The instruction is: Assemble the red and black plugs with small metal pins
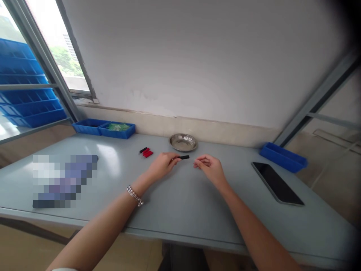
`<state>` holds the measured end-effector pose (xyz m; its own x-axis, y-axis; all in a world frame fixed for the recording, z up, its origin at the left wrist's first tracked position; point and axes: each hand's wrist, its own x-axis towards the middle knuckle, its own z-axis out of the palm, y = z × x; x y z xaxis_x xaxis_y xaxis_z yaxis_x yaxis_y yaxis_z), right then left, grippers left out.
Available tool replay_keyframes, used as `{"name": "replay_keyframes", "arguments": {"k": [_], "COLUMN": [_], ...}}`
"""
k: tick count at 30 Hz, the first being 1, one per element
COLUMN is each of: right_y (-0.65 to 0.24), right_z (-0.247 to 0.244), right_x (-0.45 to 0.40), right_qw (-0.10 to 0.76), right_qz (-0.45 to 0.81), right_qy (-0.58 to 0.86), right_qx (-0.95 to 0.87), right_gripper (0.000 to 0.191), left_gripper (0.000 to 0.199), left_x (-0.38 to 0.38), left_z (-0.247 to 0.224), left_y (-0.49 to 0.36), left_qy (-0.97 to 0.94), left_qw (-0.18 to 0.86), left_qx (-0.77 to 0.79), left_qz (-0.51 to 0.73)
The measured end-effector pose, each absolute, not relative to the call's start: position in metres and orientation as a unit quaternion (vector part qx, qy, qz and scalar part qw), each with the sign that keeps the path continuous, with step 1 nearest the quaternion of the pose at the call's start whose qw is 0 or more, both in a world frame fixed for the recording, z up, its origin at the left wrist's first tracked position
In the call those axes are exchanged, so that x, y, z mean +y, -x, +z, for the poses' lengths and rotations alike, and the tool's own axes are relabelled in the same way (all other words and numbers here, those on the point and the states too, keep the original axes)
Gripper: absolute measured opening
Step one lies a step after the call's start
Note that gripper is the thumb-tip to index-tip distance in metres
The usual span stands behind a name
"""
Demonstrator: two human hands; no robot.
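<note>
My left hand (pixel 164 164) pinches a slim black cylindrical piece (pixel 184 157) that points to the right, above the table. Close to its free end is my right hand (pixel 209 168), fingers curled and thumb against the fingertips; whatever they may hold is too small to make out. A gap separates the right fingertips from the black piece. To the left of my left hand lie several small cylinders with thin metal tips, red ones (pixel 147 153) beside a black one (pixel 143 149). Just behind my hands stands a round, shallow steel dish (pixel 183 142).
Two blue bins, one (pixel 89 127) dark inside and one (pixel 117 130) with green-and-clear packets, sit at the back left. A long blue bin (pixel 283 156) and a dark phone (pixel 276 183) are on the right. A blurred-out flat object (pixel 66 180) lies left on the grey table (pixel 180 210).
</note>
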<state>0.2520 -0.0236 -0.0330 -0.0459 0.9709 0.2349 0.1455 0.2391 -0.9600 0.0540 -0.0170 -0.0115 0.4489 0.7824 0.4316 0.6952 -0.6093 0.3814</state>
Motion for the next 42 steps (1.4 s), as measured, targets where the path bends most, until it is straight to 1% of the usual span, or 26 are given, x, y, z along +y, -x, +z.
{"name": "replay_keyframes", "arguments": {"k": [4,10,13,19,21,24,27,29,32,35,38,42], "right_y": [-0.254,-0.255,-0.256,-0.260,-0.263,-0.266,-0.265,-0.262,-0.258,-0.256,-0.256,-0.258], "right_z": [-0.034,-0.034,-0.035,-0.036,-0.037,-0.041,-0.047,-0.051,-0.057,-0.060,-0.061,-0.063], "right_x": [-0.023,-0.021,-0.020,-0.017,-0.017,-0.014,-0.009,-0.007,-0.005,-0.004,-0.004,-0.004], "right_qw": [0.524,0.540,0.549,0.572,0.565,0.516,0.410,0.335,0.245,0.190,0.168,0.161], "right_qz": [0.382,0.314,0.308,0.332,0.298,0.148,-0.007,-0.066,-0.110,-0.123,-0.126,-0.127], "right_qy": [0.473,0.489,0.495,0.506,0.515,0.527,0.559,0.591,0.617,0.628,0.634,0.644], "right_qx": [-0.596,-0.609,-0.600,-0.553,-0.572,-0.658,-0.721,-0.731,-0.739,-0.744,-0.744,-0.737], "right_gripper": [0.027,0.021,0.020,0.028,0.027,0.023,0.021,0.019,0.015,0.015,0.017,0.017], "left_gripper": [0.028,0.028,0.028,0.030,0.029,0.029,0.030,0.030,0.030,0.030,0.030,0.030], "left_x": [-0.017,-0.017,-0.017,-0.018,-0.018,-0.018,-0.018,-0.018,-0.018,-0.017,-0.017,-0.017], "left_z": [-0.013,-0.016,-0.015,-0.014,-0.014,-0.014,-0.015,-0.016,-0.017,-0.017,-0.017,-0.016], "left_y": [-0.055,-0.055,-0.055,-0.056,-0.056,-0.056,-0.056,-0.056,-0.057,-0.057,-0.057,-0.057], "left_qy": [-0.850,-0.847,-0.846,-0.851,-0.851,-0.850,-0.851,-0.852,-0.853,-0.852,-0.851,-0.851], "left_qw": [0.071,0.070,0.070,0.072,0.074,0.080,0.082,0.080,0.080,0.079,0.074,0.071], "left_qx": [0.434,0.434,0.436,0.434,0.434,0.432,0.431,0.430,0.428,0.429,0.430,0.432], "left_qz": [0.292,0.299,0.298,0.287,0.287,0.290,0.290,0.290,0.289,0.291,0.291,0.290]}}
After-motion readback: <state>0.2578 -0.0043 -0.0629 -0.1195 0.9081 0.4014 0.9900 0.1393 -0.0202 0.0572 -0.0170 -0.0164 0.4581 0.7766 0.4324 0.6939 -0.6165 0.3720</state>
